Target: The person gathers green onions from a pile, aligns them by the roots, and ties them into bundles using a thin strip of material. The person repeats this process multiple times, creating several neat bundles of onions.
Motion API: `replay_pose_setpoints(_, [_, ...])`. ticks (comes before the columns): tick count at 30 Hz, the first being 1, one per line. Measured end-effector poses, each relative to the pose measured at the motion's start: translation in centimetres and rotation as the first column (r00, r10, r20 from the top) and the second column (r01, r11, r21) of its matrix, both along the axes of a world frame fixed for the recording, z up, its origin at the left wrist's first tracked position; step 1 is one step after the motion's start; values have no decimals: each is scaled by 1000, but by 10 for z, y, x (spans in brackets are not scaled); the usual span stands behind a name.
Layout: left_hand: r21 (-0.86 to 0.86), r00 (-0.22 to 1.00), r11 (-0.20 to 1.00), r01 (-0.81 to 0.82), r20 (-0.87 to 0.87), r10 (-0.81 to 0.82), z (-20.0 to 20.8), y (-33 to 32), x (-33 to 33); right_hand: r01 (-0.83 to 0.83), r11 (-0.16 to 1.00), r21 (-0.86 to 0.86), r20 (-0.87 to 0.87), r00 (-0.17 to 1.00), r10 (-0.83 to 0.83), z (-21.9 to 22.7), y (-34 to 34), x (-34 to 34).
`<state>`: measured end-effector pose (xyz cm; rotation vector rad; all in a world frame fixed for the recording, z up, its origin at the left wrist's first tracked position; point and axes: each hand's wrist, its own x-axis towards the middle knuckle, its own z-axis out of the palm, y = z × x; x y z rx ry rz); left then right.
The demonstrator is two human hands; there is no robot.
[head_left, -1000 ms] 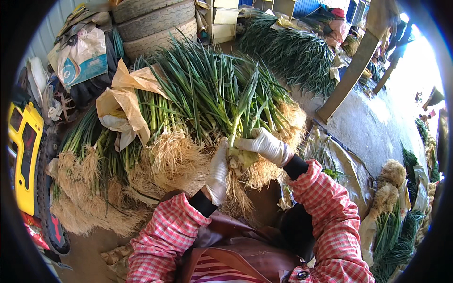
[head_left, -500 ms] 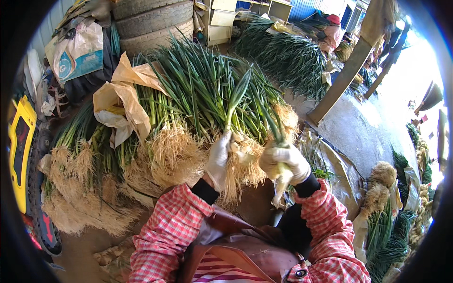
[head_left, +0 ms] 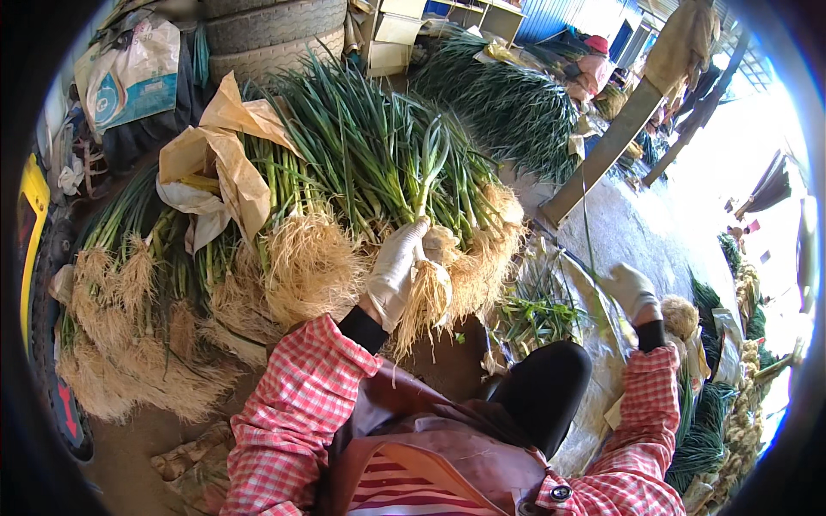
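My left hand, in a pale glove, is closed around the stem of a green onion. Its leaves point away from me, against a large heap of green onions. Pale roots hang beside the fingers. Out to the right, over the ground sheet, is my gloved right hand, away from the heap. A long thin green leaf runs past its fingertips. The fingers are blurred, so whether they grip the leaf is unclear.
Stripped leaves lie on the sheet by my knee. Brown paper covers part of the heap. Stacked tires stand behind it. A slanted post rises at right, near another onion pile. More bundles lie at far right.
My right hand has moved from beside the left hand, where it gripped a pale onion stem and leaves, out to the right. My left hand still holds its onion.
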<state>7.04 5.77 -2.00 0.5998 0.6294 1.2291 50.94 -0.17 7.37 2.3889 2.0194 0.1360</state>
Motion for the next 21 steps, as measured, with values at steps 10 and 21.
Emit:
replay_pose_setpoints(10, [-147, 997, 987, -62, -64, 53, 1, -13, -4, -767, 628, -132, -684, 529, 502, -52, 44, -285])
replay_pose_setpoints(21, [-132, 982, 975, -177, -87, 166, 10, -16, 14, -806, 591, -18, -617, 474, 628, -35, 31, -257])
